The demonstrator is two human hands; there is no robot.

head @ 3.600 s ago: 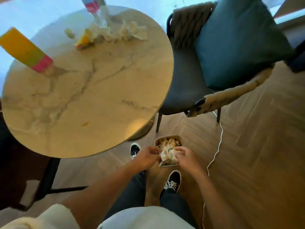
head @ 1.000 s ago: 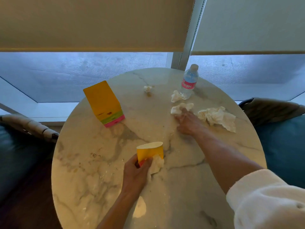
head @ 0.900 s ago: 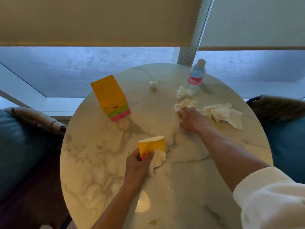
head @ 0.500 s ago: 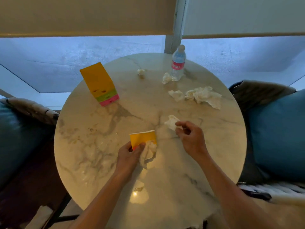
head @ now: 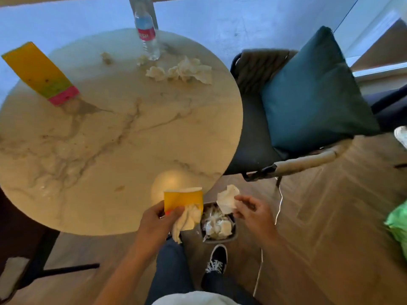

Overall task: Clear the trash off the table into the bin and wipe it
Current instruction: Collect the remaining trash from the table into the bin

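A round marble table (head: 110, 139) fills the left of the view. At its near edge the left hand (head: 157, 221) grips a yellow paper cup (head: 182, 198) together with a crumpled tissue (head: 187, 219). Just right of it, the right hand (head: 253, 211) pinches a white tissue (head: 226, 199) above a small bin (head: 218, 225) on the wooden floor, already holding paper. Far across the table stand a water bottle (head: 146, 34), loose tissues (head: 182, 70) and a yellow carton (head: 39, 73).

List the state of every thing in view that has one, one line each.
left hand: grips yellow cup and a tissue
right hand: pinches crumpled tissue above bin
bin: on floor, full of paper
water bottle: upright, capped
yellow carton: upright
loose tissues: crumpled on table
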